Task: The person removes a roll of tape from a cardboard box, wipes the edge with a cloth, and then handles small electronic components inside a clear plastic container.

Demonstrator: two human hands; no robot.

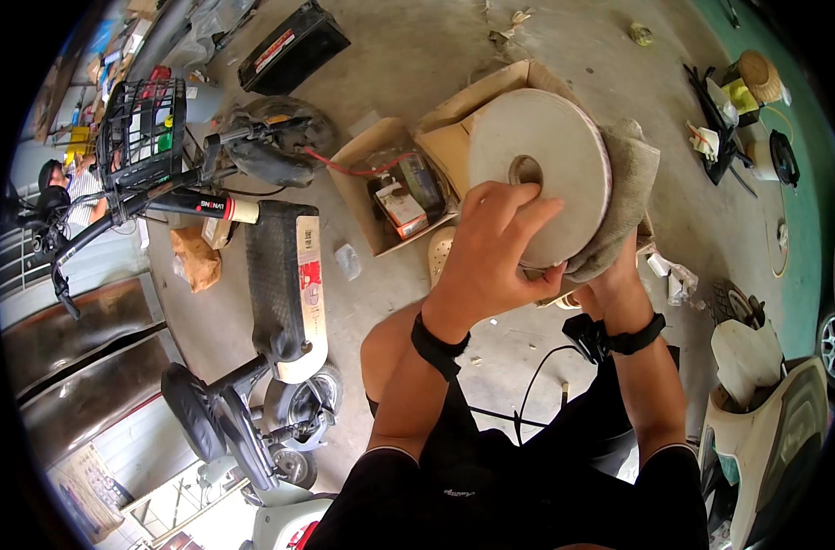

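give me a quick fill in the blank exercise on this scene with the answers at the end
The left hand touches a pale round disc with a ____ through it.
In this view, grey-brown cloth shows beyond the disc's ____ edge.
The thin cable reaching over the small cardboard box is ____.
The left wristband is ____.

Missing words: hole; right; red; black.

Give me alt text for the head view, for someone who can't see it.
A left hand touches a pale round disc with a central hole; the right hand, mostly hidden, is at a brownish cloth along the disc's edge. An open cardboard box stands left of the disc, a black scooter farther left.
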